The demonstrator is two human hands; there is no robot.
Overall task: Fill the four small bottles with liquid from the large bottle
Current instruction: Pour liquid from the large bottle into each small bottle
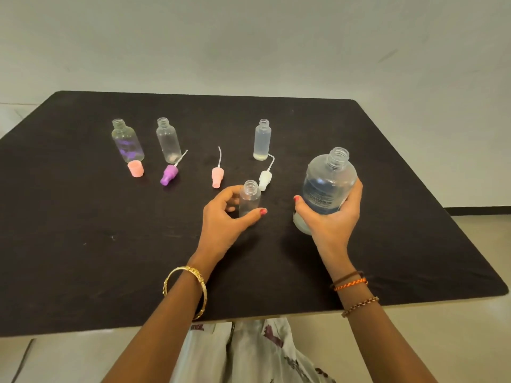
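a dark bench (83,244) under a pale wall. left hand (221,217) has a curled grip steadying a small open bottle (249,199); right hand (331,217) grips the uncapped large bottle (329,186) just beside it. pouring seems next: lift, tilt, line up the necks.

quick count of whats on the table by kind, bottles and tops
Small bottles: 4, at, and one that the left hand grips
Large bottle: 1, gripped by the right hand
Spray tops with tubes: 3, purple, pink, white
Plain pink cap: 1
Total: 9
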